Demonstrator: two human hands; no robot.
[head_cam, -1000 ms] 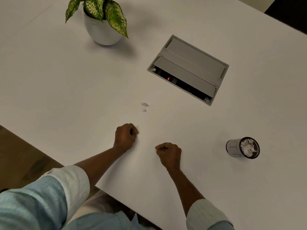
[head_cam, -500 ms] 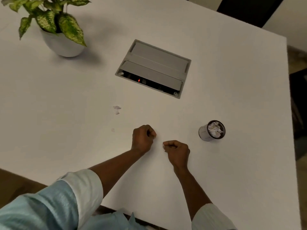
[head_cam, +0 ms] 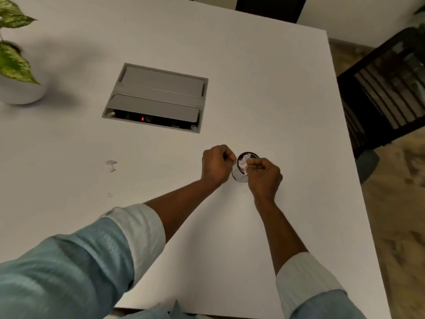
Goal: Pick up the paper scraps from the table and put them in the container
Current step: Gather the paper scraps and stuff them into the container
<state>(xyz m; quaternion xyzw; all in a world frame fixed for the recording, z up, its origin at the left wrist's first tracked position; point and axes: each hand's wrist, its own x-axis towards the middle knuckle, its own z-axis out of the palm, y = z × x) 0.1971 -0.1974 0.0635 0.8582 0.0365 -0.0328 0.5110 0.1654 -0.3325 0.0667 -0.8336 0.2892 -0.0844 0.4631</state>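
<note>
Left hand (head_cam: 216,165) and right hand (head_cam: 264,174) are curled over the part-filled container (head_cam: 239,177) (any pinched paper cannot be told); paper scraps (head_cam: 111,165) are left well leftward of them.

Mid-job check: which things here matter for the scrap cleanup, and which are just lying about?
Job: container; loose paper scraps on the table; left hand and right hand, both at the container.
Lying about: potted plant; grey cable hatch; black chair.

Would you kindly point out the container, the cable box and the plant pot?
container (head_cam: 239,177), head view, lower side wall.
cable box (head_cam: 161,88), head view, grey lid.
plant pot (head_cam: 20,95), head view, white wall.
</note>
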